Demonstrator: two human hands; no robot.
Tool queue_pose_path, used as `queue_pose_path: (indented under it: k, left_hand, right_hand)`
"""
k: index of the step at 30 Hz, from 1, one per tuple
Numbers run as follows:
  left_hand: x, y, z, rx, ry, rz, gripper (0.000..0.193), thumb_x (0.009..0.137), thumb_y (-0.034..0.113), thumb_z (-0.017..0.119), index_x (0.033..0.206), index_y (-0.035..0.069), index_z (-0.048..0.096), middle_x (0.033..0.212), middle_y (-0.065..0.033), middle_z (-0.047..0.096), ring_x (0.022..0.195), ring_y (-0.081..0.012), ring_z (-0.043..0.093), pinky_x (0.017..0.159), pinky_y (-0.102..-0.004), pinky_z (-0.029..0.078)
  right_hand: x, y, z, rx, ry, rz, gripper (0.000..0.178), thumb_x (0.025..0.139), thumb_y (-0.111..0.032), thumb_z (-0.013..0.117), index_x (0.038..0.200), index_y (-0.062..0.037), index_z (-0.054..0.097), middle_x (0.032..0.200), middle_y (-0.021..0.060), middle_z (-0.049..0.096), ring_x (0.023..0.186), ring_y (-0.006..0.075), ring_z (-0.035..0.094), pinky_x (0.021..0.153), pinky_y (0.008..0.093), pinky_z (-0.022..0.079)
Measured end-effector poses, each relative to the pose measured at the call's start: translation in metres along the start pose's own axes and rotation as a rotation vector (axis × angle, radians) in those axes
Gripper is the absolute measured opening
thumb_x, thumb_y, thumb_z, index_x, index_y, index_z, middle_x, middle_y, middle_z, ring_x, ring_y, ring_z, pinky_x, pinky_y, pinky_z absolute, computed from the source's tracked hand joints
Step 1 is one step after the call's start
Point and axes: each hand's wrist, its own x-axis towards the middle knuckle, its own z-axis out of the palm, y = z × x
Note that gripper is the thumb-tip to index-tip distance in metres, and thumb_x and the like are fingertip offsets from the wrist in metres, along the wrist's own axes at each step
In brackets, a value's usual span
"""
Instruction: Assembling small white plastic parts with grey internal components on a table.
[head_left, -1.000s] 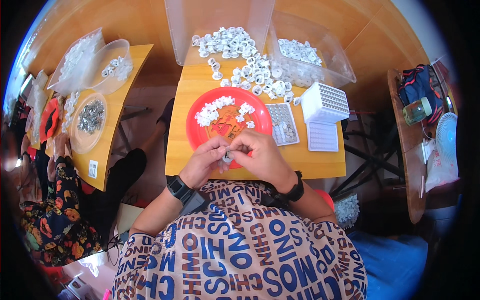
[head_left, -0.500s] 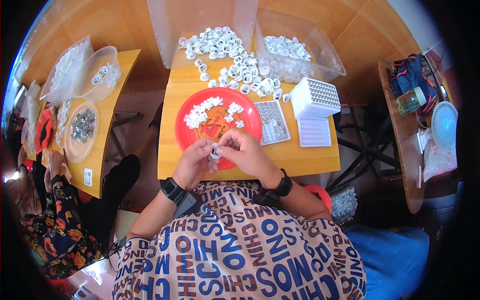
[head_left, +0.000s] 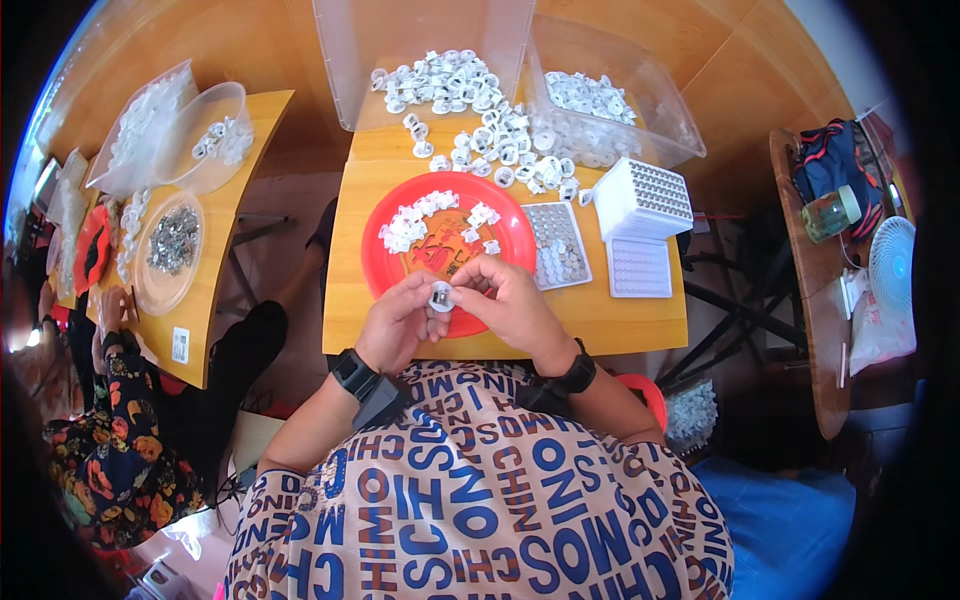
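Near the table's front edge, a small round white plastic part (head_left: 440,295) with a dark and metallic middle is between my two hands. My left hand (head_left: 398,322) pinches it from the left, its other fingers curled beneath. Thumb and forefinger of my right hand (head_left: 508,308) close on its right edge; whether they hold something smaller too is hidden. Both hands are over the near rim of a red plate (head_left: 518,240). Small white plastic pieces (head_left: 405,232) lie in that plate. Just right of it is a white tray of round silvery discs (head_left: 560,245).
A stack of white trays (head_left: 640,195) stands at the table's right. Round white parts (head_left: 445,82) are heaped at the back beside a clear bin (head_left: 610,125). On the left table, another person's hand (head_left: 112,305) is near a dish of metal pieces (head_left: 172,245).
The round part has been tilted, so its face with the dark middle now shows more fully. My fingers have shifted slightly around it. The whole view has moved a little.
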Motion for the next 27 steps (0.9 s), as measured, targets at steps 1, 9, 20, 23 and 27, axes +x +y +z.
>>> queue_pose_path:
  k: [1,9,20,23,27]
  left_hand:
    - [-0.001,0.000,-0.002,-0.004,0.016,0.009,0.022,0.095,0.027,0.050,0.101,0.005,0.053,0.080,-0.0068,0.061,0.067,-0.0157,0.059,0.058,-0.0245,0.045]
    - [-0.008,0.003,-0.013,-0.069,0.017,0.057,0.022,0.095,0.027,0.050,0.100,0.005,0.051,0.081,-0.0099,0.061,0.067,-0.0188,0.060,0.058,-0.0270,0.047]
    - [-0.004,0.004,-0.002,-0.163,-0.126,0.077,0.024,0.094,0.024,0.051,0.104,0.002,0.051,0.085,-0.0132,0.061,0.072,-0.0207,0.061,0.063,-0.0280,0.048]
    - [-0.005,0.006,-0.001,-0.139,-0.160,0.087,0.025,0.094,0.026,0.052,0.106,0.004,0.053,0.088,-0.0108,0.061,0.073,-0.0182,0.060,0.064,-0.0268,0.047]
    - [-0.007,0.005,-0.005,-0.107,-0.123,0.110,0.027,0.093,0.026,0.053,0.104,0.002,0.052,0.084,-0.0128,0.061,0.073,-0.0204,0.061,0.063,-0.0275,0.048]
  right_hand:
    - [0.000,0.000,-0.001,0.008,0.003,-0.010,0.011,0.086,-0.010,0.066,0.093,-0.0022,0.064,0.083,-0.0012,0.063,0.074,0.0046,0.056,0.066,0.0213,0.045]
    - [-0.002,0.018,-0.080,-0.555,0.462,-0.099,0.012,0.080,-0.011,0.067,0.088,-0.0030,0.067,0.081,0.0117,0.064,0.069,0.0241,0.062,0.064,0.0323,0.049]
    - [-0.006,-0.006,-0.059,-0.443,0.305,-0.151,0.010,0.080,-0.007,0.067,0.088,-0.0027,0.068,0.081,0.0092,0.063,0.069,0.0204,0.062,0.063,0.0282,0.049]
    - [-0.005,-0.013,-0.050,-0.422,0.253,-0.245,0.009,0.080,-0.006,0.067,0.088,-0.0029,0.068,0.080,0.0092,0.062,0.068,0.0201,0.061,0.061,0.0277,0.048]
    - [-0.001,-0.009,-0.059,-0.491,0.370,-0.208,0.009,0.081,-0.007,0.066,0.088,-0.0026,0.068,0.079,0.0098,0.062,0.068,0.0209,0.062,0.060,0.0296,0.048]
